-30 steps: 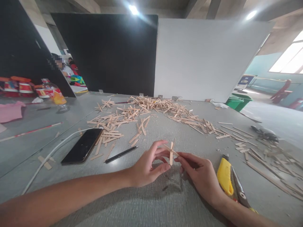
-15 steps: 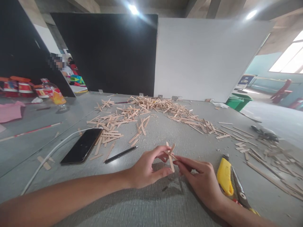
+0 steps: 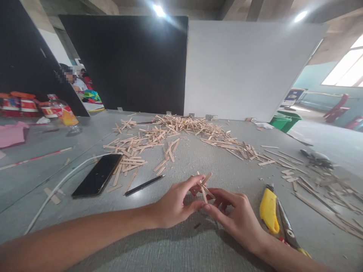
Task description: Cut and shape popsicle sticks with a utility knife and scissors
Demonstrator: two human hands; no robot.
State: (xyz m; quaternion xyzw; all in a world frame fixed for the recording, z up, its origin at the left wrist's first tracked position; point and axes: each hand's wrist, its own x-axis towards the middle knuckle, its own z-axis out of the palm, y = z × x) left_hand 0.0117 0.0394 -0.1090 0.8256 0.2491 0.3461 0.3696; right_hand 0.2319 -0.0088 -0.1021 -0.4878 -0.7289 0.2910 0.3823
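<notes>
A small piece of crossed wooden craft sticks [image 3: 203,192] is held up off the table between my two hands. My left hand [image 3: 178,202] pinches it from the left, with the thumb at its lower end and the fingers curled behind the upper part. On the other side, my right hand [image 3: 236,211] has its thumb tip against the bottom of the piece and its index finger along the stick that points right. How the sticks are joined is too small to make out, and some fingertips are hidden behind them.
A heap of loose craft sticks [image 3: 195,125] spreads across the back of the table. A phone [image 3: 98,175] with a white cable and a black pen [image 3: 144,185] lie left. A yellow utility knife [image 3: 269,209] and pliers [image 3: 286,223] lie right. A drink bottle [image 3: 68,115] stands far left.
My right thumb has moved left and down to the lower end of the crossed sticks. The piece has turned slightly, and the stick on its right now shows more fully.
</notes>
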